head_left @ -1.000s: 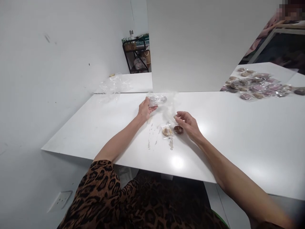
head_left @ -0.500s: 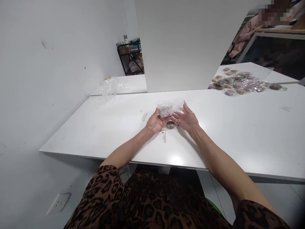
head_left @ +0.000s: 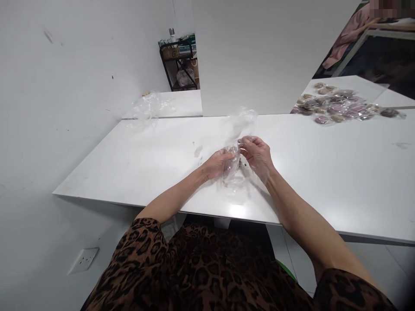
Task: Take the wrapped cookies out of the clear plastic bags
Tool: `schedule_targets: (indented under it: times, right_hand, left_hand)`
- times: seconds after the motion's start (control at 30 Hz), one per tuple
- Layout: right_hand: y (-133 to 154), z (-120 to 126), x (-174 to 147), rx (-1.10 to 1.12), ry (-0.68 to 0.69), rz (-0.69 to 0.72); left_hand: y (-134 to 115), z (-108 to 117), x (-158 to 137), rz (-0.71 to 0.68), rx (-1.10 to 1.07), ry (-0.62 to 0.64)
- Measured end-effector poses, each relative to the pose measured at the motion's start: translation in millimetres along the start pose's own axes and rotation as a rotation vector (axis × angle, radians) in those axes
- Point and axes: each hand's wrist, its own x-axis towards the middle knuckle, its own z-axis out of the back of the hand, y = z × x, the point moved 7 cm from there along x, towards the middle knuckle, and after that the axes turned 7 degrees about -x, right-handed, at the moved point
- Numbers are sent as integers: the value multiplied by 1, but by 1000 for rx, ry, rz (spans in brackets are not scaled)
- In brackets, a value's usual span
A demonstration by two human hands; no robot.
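Note:
A crumpled clear plastic bag (head_left: 241, 123) is stretched between my two hands above the white table. My left hand (head_left: 216, 164) grips its lower part, thumb pressed on top. The fingertips of my right hand (head_left: 257, 151) pinch the bag's edge just to the right. Beneath the film, a small dark item shows partly between the hands; its kind is hidden by plastic and fingers.
The white table (head_left: 129, 172) runs against the wall at left. A pile of small wrapped pieces (head_left: 343, 106) lies at the back right, and loose clear plastic (head_left: 151, 108) at the back left. A white upright panel (head_left: 256, 56) stands behind. Beyond it are a black shelf cart (head_left: 178, 65) and a person's pink sleeve (head_left: 350, 34).
The bag has gone from a bunched bundle to stretched out, reaching farther back and lower down. My right hand has closed from spread fingers to a pinch. The view has shifted slightly.

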Motion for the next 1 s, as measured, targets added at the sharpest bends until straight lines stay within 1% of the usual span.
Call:
schedule_targets:
  times: [0.07, 0.13, 0.2, 0.27, 0.37, 0.43, 0.53, 0.6, 0.63, 0.7, 0.83, 0.93, 1.0]
  right_hand:
    - [1, 8, 5, 14, -46, 2]
    - [4, 20, 11, 39, -117, -5]
    - [8, 30, 16, 63, -181, -7]
    - [9, 33, 18, 33, -187, -18]
    - [5, 26, 12, -131, -126, -34]
    - [3, 15, 3, -287, -72, 1]
    - [2, -10, -15, -537, 109, 85]
    - [-2, -23, -25, -639, 228, 102]
    - [-3, -27, -27, -644, 256, 95]
    - [-3, -26, -28, -558, 243, 65]
    - [-2, -10, -15, -303, 103, -20]
    - [-5, 7, -4, -212, -8, -120]
    - [-9, 13, 1, -164, -53, -184]
  left_hand:
    - [1, 4, -2, 35, 85, -32]
    - [2, 7, -3, 92, 111, -62]
    - [1, 10, -3, 113, 68, -106]
    - [-4, 13, 0, 66, -15, -166]
    - [-14, 17, 3, -53, -118, -240]
    - [-18, 16, 3, -82, -159, -247]
    - [-19, 7, 0, -71, -197, -178]
    - [-19, -1, -3, -53, -209, -117]
    - [-19, -3, -5, -47, -212, -99]
    - [-21, -4, -7, -57, -208, -111]
    - [-35, 7, -12, -99, -177, -209]
    - [-45, 11, -15, -94, -158, -202]
    - [-51, 12, -17, -106, -140, -185]
